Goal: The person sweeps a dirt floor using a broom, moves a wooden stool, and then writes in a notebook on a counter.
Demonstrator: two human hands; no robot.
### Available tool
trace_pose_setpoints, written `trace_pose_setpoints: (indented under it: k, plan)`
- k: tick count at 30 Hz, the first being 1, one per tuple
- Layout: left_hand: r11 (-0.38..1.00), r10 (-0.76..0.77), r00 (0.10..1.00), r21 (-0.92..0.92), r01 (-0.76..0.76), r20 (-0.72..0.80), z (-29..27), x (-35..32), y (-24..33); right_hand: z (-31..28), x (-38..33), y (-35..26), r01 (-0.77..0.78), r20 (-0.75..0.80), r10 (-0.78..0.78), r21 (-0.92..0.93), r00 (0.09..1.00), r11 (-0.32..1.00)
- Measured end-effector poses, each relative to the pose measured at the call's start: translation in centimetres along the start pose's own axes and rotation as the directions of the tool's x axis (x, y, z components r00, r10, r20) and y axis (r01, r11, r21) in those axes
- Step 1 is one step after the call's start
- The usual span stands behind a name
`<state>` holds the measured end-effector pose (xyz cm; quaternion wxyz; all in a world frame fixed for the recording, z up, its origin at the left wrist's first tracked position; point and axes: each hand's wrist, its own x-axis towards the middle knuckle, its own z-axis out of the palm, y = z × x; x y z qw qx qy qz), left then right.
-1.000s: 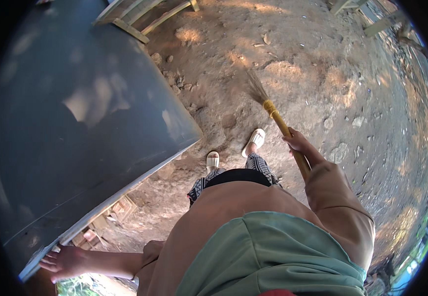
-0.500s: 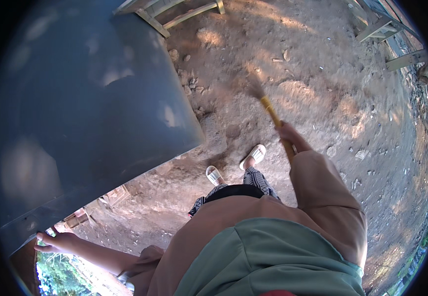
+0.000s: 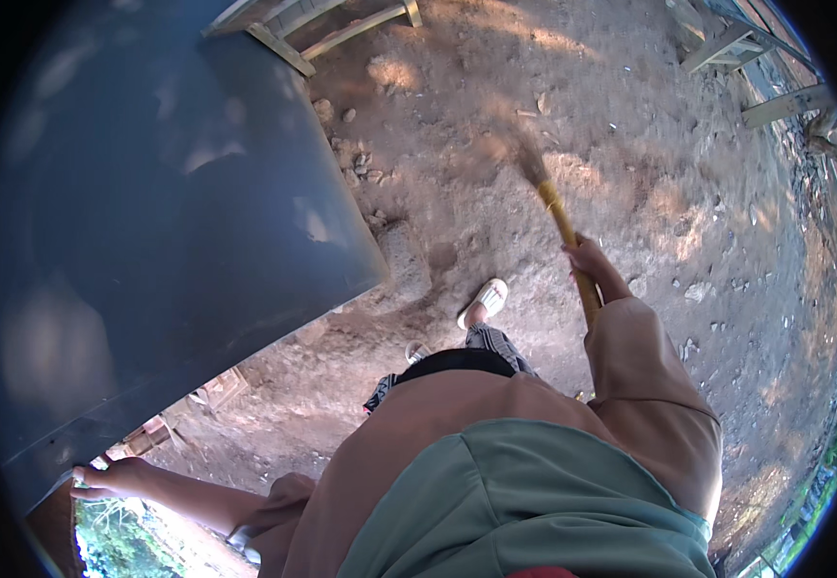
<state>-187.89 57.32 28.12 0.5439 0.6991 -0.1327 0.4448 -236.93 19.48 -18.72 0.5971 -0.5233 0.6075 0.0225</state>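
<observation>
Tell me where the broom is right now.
In the head view the broom is right of centre, its yellow handle gripped in the right hand, its blurred bristles down on the dirt ground ahead of the person's feet.

No packages, labels, signs or screens anywhere in view.
</observation>
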Motion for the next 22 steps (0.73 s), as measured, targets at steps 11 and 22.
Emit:
trace_pose_setpoints:
  k: [11,22]
  plan:
    - [0.996,0.003,0.994,-0.093,-0.014,-0.114,0.7,0.0,-1.2,1.8,-16.2,0.7,-0.123,0.300,0.319,-0.525,0.899,0.842]
    - [0.995,-0.031,0.993,-0.098,0.020,-0.113,0.6,-0.3,-0.9,-7.0,-9.2,6.6,0.233,-0.129,-0.381,-0.601,0.916,0.765]
